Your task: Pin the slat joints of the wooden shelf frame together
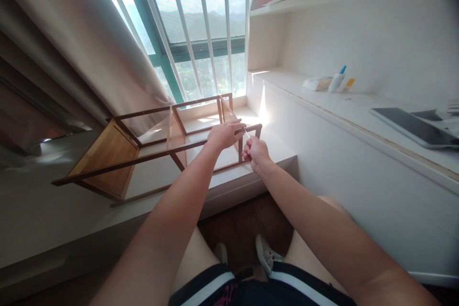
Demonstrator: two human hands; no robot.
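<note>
A wooden shelf rack [118, 153] lies on its side on the white window ledge [229, 186]. My left hand [225, 134] rests on the rack's top rail near its right end, fingers curled over the wood. Just right of it, my right hand [255, 152] is closed in a fist around a thin metal tool [247, 133], likely a hex key, whose tip points at the rack's end post. Both forearms reach forward from my lap.
A window with white bars [201, 33] and a beige curtain [82, 43] stand behind the ledge. To the right, a white desk [358, 114] carries small bottles [337, 80], a tablet [412, 126] and papers. My knees and shoes are over a dark floor [240, 224].
</note>
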